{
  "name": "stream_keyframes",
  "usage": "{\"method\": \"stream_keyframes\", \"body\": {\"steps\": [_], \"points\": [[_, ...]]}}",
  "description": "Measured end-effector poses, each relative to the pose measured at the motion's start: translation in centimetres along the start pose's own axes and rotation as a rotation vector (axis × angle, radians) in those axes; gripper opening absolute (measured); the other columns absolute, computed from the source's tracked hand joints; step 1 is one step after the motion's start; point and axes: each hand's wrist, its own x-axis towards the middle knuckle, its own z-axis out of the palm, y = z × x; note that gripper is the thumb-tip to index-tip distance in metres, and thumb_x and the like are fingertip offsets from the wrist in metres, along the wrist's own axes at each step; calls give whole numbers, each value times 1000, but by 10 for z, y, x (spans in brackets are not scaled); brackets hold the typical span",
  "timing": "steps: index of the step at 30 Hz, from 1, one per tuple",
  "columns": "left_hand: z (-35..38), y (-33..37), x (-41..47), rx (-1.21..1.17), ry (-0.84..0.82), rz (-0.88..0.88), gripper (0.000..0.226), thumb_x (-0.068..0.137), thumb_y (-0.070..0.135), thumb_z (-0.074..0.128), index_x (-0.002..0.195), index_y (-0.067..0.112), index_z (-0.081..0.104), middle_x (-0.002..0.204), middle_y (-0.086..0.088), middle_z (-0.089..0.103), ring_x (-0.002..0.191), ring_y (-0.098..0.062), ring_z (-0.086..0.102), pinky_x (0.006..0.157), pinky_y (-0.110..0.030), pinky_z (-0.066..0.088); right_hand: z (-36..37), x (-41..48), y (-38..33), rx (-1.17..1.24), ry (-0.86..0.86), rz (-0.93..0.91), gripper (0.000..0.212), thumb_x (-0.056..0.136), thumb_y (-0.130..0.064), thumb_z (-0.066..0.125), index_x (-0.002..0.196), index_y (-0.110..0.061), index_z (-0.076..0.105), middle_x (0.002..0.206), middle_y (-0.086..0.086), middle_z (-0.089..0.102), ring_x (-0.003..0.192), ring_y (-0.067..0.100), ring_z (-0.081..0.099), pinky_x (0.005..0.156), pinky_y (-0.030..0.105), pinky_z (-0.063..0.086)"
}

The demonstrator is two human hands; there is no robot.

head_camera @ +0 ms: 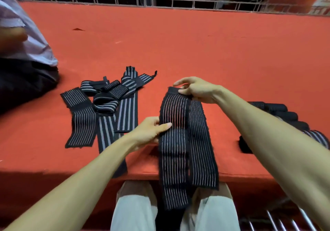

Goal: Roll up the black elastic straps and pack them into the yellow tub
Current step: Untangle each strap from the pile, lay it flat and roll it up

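one strap (pixel 174 109) hangs pinched between left hand (pixel 149 130) and right hand (pixel 197 90).

At 3 o'clock the row of rolled black elastic straps (pixel 284 112) runs behind the right forearm (pixel 264 141), which hides its near end, so their number cannot be told. The fingers of the left grip (pixel 150 130) are out of sight under the long black elastic strap with thin pale stripes (pixel 175 159). At 9 o'clock a seated person in a pale lilac shirt (pixel 26 39) is blurred and cut by the left edge. At 5 o'clock shiny metal bars (pixel 307 220) run off the bottom edge.
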Motion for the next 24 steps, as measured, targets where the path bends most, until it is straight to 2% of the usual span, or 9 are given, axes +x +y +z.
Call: {"method": "stream_keyframes", "body": {"steps": [2,4,8,10,14,16,19,21,24], "points": [[-1,-8,14,41,21,17,21,100,18,49,100,2,62,77,4,66,65,-4,59,52,-12,44,-4,19,11,-151,76,-64,19,93,-5,61,112,-9,61,89,3,58,79,14,56,70,26,49],[-7,-17,32,160,43,36,28,100,23,49,97,-1,63,80,0,65,64,-5,57,55,-20,45,-8,41,25,-298,170,-118,19,83,-16,76,99,-11,67,84,0,61,77,11,56,73,27,46],[-20,-40,76,540,192,91,40,96,36,57,80,-1,58,72,-15,59,63,-21,51,67,-43,45,-15,87,54,-481,263,-140,29,70,-29,86,87,-11,72,74,-5,63,62,-2,52,54,5,36],[-23,-48,93,691,295,117,39,94,38,57,70,7,54,71,-8,56,73,-25,52,73,-41,39,-16,105,64,-488,278,-133,29,69,-30,86,84,-10,70,71,-4,62,60,-2,52,51,3,35],[-23,-61,114,781,437,135,34,92,43,58,65,29,43,74,9,46,81,-14,44,75,-33,28,-13,140,87,-522,260,-86,23,73,-25,84,86,-12,70,78,-3,64,70,7,55,53,-1,32],[-20,-65,116,797,504,150,29,91,43,59,70,29,45,76,12,42,82,-12,42,74,-28,22,-8,149,96,-564,259,-72,25,75,-24,83,91,-8,73,82,1,66,76,11,56,55,5,33],[-18,-67,117,783,571,195,23,89,42,63,82,24,50,80,14,41,84,-12,43,75,-26,24,0,158,103,-578,300,-56,26,75,-26,83,91,-8,73,90,9,71,82,15,58,69,17,37],[-18,-66,115,749,578,212,21,89,39,64,89,23,50,84,13,44,86,-11,45,77,-26,26,2,156,101,-585,312,-55,27,76,-26,82,92,-7,73,93,12,71,87,20,61,72,21,39],[-18,-66,107,763,573,250,18,88,33,65,98,25,52,95,11,45,94,-9,44,80,-23,23,-5,143,97,-570,343,-71,23,80,-27,79,91,-8,73,89,8,70,81,16,57,68,20,36]]}}
